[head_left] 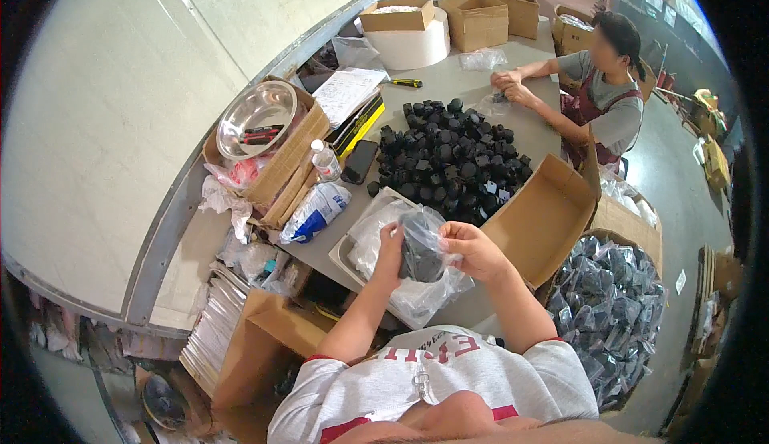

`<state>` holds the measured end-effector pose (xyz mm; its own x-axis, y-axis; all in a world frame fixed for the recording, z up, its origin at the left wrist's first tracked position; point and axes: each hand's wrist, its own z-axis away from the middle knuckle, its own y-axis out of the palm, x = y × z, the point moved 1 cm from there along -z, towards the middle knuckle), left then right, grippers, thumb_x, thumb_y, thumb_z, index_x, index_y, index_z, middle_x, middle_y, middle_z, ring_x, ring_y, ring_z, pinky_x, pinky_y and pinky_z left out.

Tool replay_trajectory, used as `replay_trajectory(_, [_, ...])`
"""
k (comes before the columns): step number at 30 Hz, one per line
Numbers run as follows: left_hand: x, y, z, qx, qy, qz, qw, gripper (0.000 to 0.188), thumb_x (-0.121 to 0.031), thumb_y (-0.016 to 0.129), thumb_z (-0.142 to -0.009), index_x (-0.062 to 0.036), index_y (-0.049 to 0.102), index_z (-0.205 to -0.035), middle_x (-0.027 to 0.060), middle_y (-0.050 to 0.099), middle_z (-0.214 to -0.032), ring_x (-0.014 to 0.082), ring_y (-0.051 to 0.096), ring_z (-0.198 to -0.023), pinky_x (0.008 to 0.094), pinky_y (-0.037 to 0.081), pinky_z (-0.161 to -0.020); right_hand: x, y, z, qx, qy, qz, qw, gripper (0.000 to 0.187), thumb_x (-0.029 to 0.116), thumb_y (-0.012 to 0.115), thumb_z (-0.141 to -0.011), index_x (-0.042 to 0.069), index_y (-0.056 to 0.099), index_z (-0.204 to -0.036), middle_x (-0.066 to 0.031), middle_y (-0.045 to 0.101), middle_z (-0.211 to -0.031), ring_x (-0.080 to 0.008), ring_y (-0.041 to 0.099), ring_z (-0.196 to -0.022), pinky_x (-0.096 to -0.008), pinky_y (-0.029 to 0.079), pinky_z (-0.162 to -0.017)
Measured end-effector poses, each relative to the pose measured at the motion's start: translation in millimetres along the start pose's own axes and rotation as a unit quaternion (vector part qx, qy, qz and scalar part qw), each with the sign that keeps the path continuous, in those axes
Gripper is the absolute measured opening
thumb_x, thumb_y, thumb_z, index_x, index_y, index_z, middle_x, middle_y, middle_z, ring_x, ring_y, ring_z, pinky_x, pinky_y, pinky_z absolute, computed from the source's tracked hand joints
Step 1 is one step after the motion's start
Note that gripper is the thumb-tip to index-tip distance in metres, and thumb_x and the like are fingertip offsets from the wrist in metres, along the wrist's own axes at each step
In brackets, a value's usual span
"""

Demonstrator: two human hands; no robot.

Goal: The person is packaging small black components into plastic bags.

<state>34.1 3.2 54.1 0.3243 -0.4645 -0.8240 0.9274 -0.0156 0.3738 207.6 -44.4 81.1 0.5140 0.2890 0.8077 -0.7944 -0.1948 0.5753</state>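
Note:
Between my two hands is a clear plastic bag (422, 253) with a black piece inside; its exact kind is blurred by the film. My left hand (390, 253) grips the bag's left side. At its right edge, my right hand (474, 249) pinches the film between thumb and fingers. Below the hands, a pale tray (340, 256) holds a stack of clear plastic bags (370, 234). Just beyond lies a large heap of small black plastic parts (448, 159) on the grey table (436, 83).
An open cardboard box (545, 207) leans at the heap's right. Bagged black parts (609, 316) fill a carton at my right. Leftward are a phone (360, 162), a bottle (325, 160) and a metal bowl (256, 119). A co-worker (605, 91) handles a small item across the table.

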Motion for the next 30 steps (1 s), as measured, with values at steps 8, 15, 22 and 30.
replay_trajectory(8, [-9.2, 9.1, 50.4, 0.110, 0.471, -0.434, 0.760, 0.032, -0.014, 0.072, -0.076, -0.0012, 0.059, -0.102, 0.0139, 0.056, -0.108, 0.0248, 0.052, -0.093, 0.0331, 0.041, -0.086, -10.1, 15.6, -3.9, -0.102, -0.016, -0.132, 0.986, 0.022, 0.005, 0.059, -0.086, 0.014, 0.045, -0.102, 0.0021, 0.056, -0.078, -0.0060, 0.053, -0.066, -0.0205, 0.043, -0.054])
replay_trajectory(15, [-1.8, -12.1, 41.5, 0.205, 0.278, -0.208, 0.915, 0.023, -0.011, 0.067, -0.081, -0.0031, 0.063, -0.102, 0.0111, 0.058, -0.104, 0.0209, 0.056, -0.083, 0.0276, 0.045, -0.070, -12.0, 26.8, -2.1, -0.071, -0.029, -0.046, 0.996, 0.017, 0.003, 0.054, -0.085, 0.012, 0.047, -0.097, 0.0021, 0.053, -0.077, -0.0057, 0.049, -0.065, -0.0207, 0.039, -0.054])
replay_trajectory(22, [-10.7, -2.7, 52.0, 0.137, 0.469, -0.402, 0.775, 0.015, -0.005, 0.062, -0.081, -0.0001, 0.061, -0.095, 0.0131, 0.058, -0.095, 0.0256, 0.058, -0.080, 0.0310, 0.047, -0.066, -19.8, 38.7, -6.8, -0.116, -0.082, -0.065, 0.988, 0.016, 0.004, 0.050, -0.087, 0.010, 0.048, -0.102, 0.0014, 0.052, -0.083, -0.0068, 0.049, -0.073, -0.0195, 0.040, -0.062])
replay_trajectory(30, [-11.8, -13.1, 57.9, 0.020, 0.470, -0.312, 0.825, 0.008, -0.009, 0.051, -0.092, -0.0006, 0.050, -0.092, 0.0135, 0.057, -0.077, 0.0248, 0.055, -0.064, 0.0313, 0.045, -0.062, -21.1, 44.4, 2.2, -0.062, -0.191, 0.368, 0.908, 0.035, 0.003, 0.067, -0.077, 0.003, 0.050, -0.108, -0.0043, 0.056, -0.093, -0.0119, 0.054, -0.090, -0.0272, 0.044, -0.079])
